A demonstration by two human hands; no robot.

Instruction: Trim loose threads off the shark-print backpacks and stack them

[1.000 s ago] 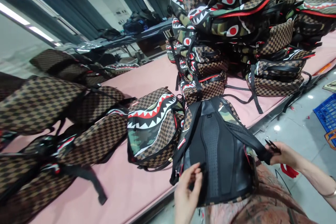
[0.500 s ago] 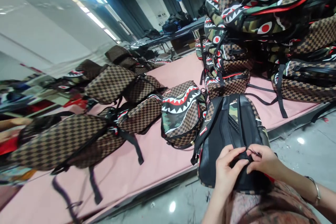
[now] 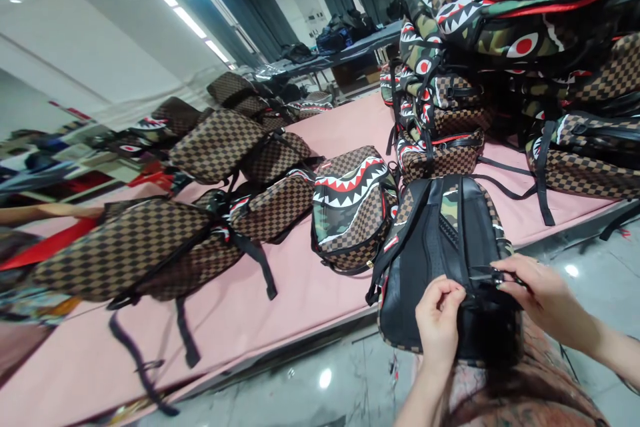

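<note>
The backpack (image 3: 447, 255) is black, camouflage and brown-checked.

1. Cool light glares from bright strips (image 3: 187, 13) far beyond and left of the left grip (image 3: 439, 317), washing out locally.
2. Both grips are evenly lit; below the right grip (image 3: 533, 287), the backpack's black panel (image 3: 475, 337) sinks into shadow.
3. White reflections dot the floor (image 3: 610, 293) left of the left grip and right of the right grip.
4. Beyond the grips, curtains (image 3: 250, 0) look dim.
5. Far left of the grips, clutter (image 3: 45, 173) smears; wide-angle distortion stretches the edges.
</note>
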